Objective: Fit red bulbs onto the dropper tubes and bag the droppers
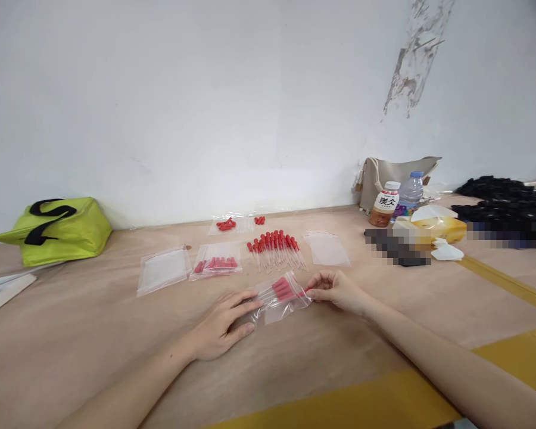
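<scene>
A clear zip bag point(274, 313) lies on the brown-covered table in front of me, holding several droppers with red bulbs point(283, 289). My left hand point(223, 322) rests on the bag's left end, fingers stretched out and thumb apart. At the bag's right end, my right hand point(333, 291) pinches the red bulb of a dropper point(307, 291); how much of it is inside the bag is hard to see. Just beyond is a row of loose red-bulbed droppers point(274, 247), thin clear stems pointing toward me.
Behind the left hand lie a filled zip bag point(217, 262) and flat bags point(163, 271); another bag stack point(326, 248) lies right. Red bulbs point(226, 224) sit near the wall. A lime bag point(65, 229) stands left; bottles point(384, 205) and a tissue pack point(444, 231) right.
</scene>
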`<state>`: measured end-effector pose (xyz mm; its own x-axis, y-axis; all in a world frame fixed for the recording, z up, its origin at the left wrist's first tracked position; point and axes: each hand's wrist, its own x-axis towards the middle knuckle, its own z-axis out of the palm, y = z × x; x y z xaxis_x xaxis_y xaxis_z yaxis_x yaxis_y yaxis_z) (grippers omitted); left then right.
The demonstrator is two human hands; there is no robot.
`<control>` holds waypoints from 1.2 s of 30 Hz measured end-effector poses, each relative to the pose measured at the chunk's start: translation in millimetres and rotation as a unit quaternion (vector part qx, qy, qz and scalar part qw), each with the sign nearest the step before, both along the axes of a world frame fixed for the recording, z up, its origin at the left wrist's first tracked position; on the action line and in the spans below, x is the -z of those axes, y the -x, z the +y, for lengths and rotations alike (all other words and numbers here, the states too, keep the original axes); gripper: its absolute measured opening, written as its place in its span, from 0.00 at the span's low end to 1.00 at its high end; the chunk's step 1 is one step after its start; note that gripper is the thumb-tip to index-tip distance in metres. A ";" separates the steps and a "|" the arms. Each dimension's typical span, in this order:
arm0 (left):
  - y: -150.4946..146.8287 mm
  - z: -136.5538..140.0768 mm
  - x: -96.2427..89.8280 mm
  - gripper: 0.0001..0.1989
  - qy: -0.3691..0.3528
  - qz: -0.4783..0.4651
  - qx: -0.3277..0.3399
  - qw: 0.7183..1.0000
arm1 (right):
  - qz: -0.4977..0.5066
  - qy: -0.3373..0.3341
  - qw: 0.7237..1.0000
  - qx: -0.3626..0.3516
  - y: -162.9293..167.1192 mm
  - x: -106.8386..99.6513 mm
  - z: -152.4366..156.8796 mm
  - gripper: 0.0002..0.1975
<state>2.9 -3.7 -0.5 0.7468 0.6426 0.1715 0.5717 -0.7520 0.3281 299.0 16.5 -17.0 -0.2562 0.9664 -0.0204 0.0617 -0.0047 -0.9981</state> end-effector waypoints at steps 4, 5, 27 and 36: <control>0.0 0.3 0.0 0.20 0.000 -0.002 0.006 1.000 | -0.043 -0.025 0.998 -0.028 3.7 -6.4 -2.5 0.17; -0.2 0.2 -0.2 0.20 0.000 -0.001 0.006 1.000 | -0.061 -0.036 0.997 -0.024 4.9 -7.5 -3.5 0.18; -0.2 -0.9 -0.1 0.21 0.011 -0.005 0.000 1.000 | -0.137 -0.125 0.979 0.086 14.9 1.3 -8.5 0.13; -1.1 -2.6 -3.5 0.20 0.019 0.007 -0.011 1.000 | -0.137 -0.108 0.980 0.092 14.5 -1.2 -9.8 0.13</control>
<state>3.9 -6.3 3.0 0.7347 0.6646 0.1364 0.5927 -0.7266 0.3477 284.5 6.7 -15.8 -0.0907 0.9852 0.1458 0.3450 0.1684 -0.9234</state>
